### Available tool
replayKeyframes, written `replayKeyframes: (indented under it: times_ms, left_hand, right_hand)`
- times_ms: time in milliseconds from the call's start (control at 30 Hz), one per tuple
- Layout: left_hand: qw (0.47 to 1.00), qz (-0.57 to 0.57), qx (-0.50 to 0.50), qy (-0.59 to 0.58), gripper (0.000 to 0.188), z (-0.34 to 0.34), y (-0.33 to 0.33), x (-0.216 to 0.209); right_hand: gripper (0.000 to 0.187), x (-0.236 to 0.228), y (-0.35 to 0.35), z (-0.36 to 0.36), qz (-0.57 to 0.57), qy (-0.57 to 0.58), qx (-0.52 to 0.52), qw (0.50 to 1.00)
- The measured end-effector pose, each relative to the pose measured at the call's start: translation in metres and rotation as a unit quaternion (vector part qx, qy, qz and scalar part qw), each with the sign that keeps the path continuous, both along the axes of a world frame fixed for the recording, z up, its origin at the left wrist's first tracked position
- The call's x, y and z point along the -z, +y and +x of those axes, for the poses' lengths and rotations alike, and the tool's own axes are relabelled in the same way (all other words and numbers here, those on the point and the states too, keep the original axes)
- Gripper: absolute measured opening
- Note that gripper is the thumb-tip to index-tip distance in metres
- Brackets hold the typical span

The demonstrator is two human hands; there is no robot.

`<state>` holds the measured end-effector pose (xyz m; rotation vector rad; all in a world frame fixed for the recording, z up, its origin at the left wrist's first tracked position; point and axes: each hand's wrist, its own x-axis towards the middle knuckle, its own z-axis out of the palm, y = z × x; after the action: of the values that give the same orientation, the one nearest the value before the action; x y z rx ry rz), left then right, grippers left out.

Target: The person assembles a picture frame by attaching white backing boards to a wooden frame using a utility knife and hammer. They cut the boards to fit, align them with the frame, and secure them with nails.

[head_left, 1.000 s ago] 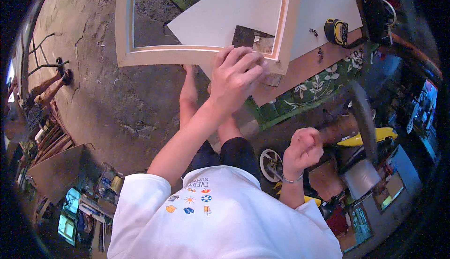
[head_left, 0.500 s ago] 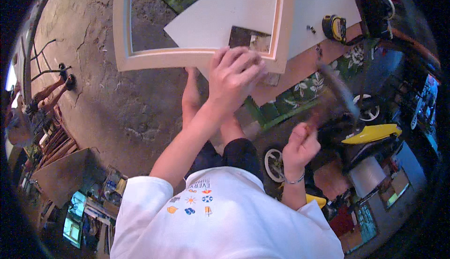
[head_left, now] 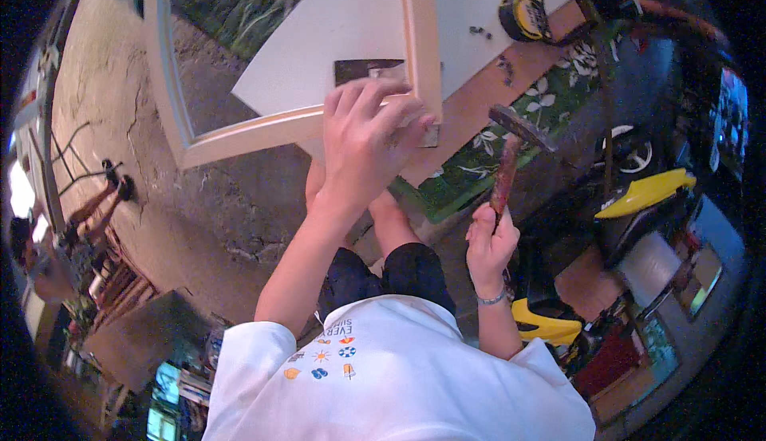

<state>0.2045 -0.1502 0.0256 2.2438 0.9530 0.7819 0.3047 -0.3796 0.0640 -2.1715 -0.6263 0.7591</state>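
My right hand (head_left: 491, 250) grips the reddish handle of a hammer (head_left: 506, 174), raised to the right of a pale wooden frame (head_left: 263, 130) with its dark metal head up. Over the frame's near right corner, my left hand (head_left: 359, 142) has its fingers curled. They are slightly smeared, and whatever may be between them does not show. The frame's opening shows a white board (head_left: 319, 34) and a dark piece (head_left: 363, 70) below it. Hammer and frame are apart.
A black-and-yellow tape measure (head_left: 525, 17) lies on the board, with small dark bits (head_left: 480, 33) nearby. Green leaf-patterned cloth (head_left: 487, 154) spreads below. A yellow-and-black ride-on vehicle (head_left: 646, 194) stands right. Another person (head_left: 72, 234) is at far left, on the concrete floor.
The hammer was blurred and tilted right; now its handle is more upright and its head farther left. My view has turned, shifting the frame and tape measure leftward. The left hand stays at the corner.
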Motion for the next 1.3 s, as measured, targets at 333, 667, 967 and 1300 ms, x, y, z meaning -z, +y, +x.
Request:
replayKeyframes:
  times_ms: [333, 667, 967, 1300]
  left_hand:
    - [0.976, 0.134, 0.066, 0.161, 0.015, 0.115, 0.061, 0.007]
    - [0.962, -0.249, 0.104, 0.028, 0.012, 0.070, 0.033, -0.043]
    - [0.845, -0.524, 0.034, -0.103, 0.015, -0.020, -0.066, -0.049]
    - [0.846, -0.521, 0.065, -0.091, 0.013, -0.029, -0.058, -0.037]
  right_hand:
    - [0.037, -0.006, -0.008, 0.012, 0.028, 0.026, 0.069, 0.997]
    - [0.023, -0.005, -0.003, 0.019, 0.058, 0.073, 0.087, 0.992]
    - [0.015, -0.019, 0.038, 0.008, 0.094, 0.240, 0.006, 0.966]
    - [0.009, -0.022, 0.051, 0.014, 0.062, 0.227, -0.047, 0.971]
